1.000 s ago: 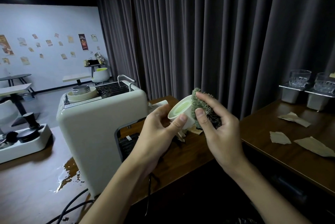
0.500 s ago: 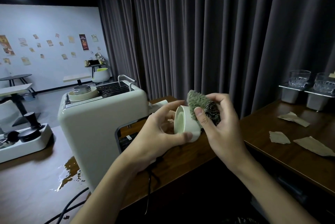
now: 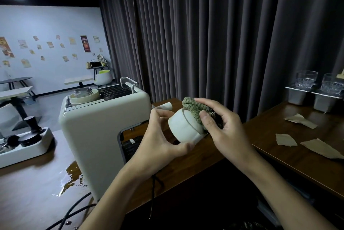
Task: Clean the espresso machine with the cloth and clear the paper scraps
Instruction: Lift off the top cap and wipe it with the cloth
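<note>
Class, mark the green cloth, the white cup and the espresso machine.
green cloth (image 3: 192, 111), head view, on its upper fold.
white cup (image 3: 179, 127), head view, on its outer side.
espresso machine (image 3: 96, 136), head view, on its side panel.

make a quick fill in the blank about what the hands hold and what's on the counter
The left hand holds a white ____. The right hand presses a green ____ against it. ____ paper scraps lie on the wooden counter to the right.
Missing words: cup; cloth; three.
</note>
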